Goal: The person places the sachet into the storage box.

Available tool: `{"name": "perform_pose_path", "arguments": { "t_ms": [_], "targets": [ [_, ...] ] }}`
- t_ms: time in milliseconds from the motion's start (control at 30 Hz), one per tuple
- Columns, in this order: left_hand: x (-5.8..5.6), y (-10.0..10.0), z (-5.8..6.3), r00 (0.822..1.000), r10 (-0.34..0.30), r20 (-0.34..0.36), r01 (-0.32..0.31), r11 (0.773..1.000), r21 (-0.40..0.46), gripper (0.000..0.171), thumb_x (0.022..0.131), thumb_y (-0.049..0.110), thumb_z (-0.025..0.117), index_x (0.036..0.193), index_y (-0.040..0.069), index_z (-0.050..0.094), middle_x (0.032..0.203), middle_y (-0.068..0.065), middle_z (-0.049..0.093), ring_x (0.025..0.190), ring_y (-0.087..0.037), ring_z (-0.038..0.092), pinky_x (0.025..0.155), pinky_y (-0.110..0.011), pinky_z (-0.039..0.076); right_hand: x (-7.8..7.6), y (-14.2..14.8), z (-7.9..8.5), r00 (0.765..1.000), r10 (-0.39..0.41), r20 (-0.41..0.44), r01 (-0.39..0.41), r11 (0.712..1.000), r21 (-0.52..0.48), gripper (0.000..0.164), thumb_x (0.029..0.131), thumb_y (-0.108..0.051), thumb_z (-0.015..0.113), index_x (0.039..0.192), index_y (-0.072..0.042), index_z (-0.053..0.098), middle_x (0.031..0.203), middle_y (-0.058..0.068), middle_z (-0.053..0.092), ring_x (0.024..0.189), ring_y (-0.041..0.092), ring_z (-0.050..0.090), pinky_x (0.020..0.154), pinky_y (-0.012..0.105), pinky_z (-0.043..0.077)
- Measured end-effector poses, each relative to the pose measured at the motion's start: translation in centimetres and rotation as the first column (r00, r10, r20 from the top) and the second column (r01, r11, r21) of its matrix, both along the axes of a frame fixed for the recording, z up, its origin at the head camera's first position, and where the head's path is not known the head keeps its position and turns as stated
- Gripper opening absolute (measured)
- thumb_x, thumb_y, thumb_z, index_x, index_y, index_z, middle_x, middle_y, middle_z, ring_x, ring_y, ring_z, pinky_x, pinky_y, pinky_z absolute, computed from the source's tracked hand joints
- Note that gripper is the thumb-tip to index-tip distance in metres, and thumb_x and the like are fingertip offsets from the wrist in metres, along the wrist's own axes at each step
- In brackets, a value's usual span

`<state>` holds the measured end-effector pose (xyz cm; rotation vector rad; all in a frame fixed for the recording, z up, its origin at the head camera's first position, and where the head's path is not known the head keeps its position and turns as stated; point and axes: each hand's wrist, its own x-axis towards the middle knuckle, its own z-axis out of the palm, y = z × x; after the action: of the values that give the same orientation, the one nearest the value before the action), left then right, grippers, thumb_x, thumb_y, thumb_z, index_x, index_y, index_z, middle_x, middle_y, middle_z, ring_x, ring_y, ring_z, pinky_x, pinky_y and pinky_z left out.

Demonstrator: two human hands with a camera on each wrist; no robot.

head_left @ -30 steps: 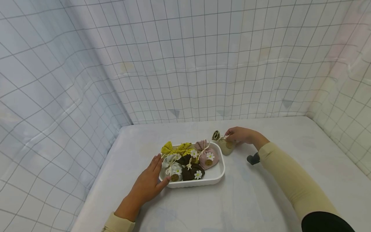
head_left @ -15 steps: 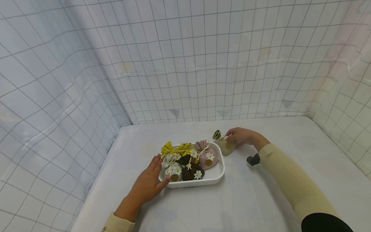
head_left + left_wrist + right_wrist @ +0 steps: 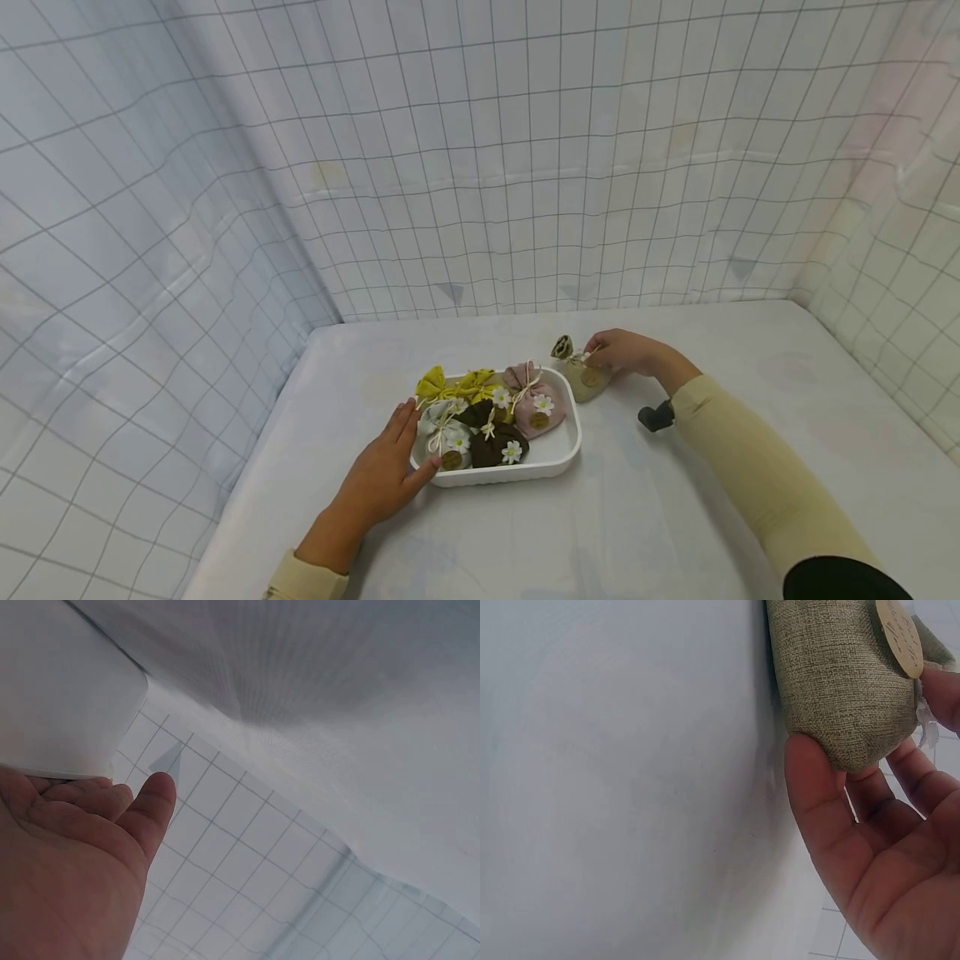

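In the head view, my right hand (image 3: pixel 626 352) holds an olive-green drawstring pouch (image 3: pixel 579 379) on the table, just behind the right end of a white tray (image 3: pixel 551 462). The right wrist view has the fingers curled under and round the pouch's woven body (image 3: pixel 840 667), beside its round paper tag (image 3: pixel 900 636). Against the tray's left side rests my left hand (image 3: pixel 378 467), fingers fairly straight and thumb at the front rim. The tray bears a grey-white pouch (image 3: pixel 442 433), a dark brown pouch (image 3: pixel 491 447), a pink pouch (image 3: pixel 542 400) and yellow pouches (image 3: pixel 432 383).
A small dark object (image 3: pixel 656 416) shows by the right sleeve; its kind is unclear. White cloth covers the table (image 3: pixel 487 542). Grid-patterned curtains (image 3: pixel 525 167) enclose the back and both sides.
Hardly anything differs. The olive-green pouch and my right hand have shifted very slightly to the right; the left hand and the tray stay in place.
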<state>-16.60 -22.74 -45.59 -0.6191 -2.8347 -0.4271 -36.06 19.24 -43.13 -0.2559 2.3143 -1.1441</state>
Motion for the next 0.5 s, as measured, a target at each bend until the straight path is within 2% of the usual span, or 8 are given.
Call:
{"name": "perform_pose_path", "arguments": {
  "t_ms": [500],
  "targets": [
    [0.0,0.0,0.1,1.0,-0.003,-0.008,0.004,1.0,0.009,0.082,0.098,0.052,0.055,0.153,-0.004,0.031,0.162,-0.016,0.022,0.148,-0.034,0.023,0.11,-0.051,0.036,1.1,0.1,1.2,1.0,-0.007,-0.027,0.006,0.999,-0.039,0.03,0.094,-0.017,0.065,0.117,0.0,0.056,0.113,0.012,0.06,0.1,0.025,0.057,0.082,0.041,0.057]
  ]
}}
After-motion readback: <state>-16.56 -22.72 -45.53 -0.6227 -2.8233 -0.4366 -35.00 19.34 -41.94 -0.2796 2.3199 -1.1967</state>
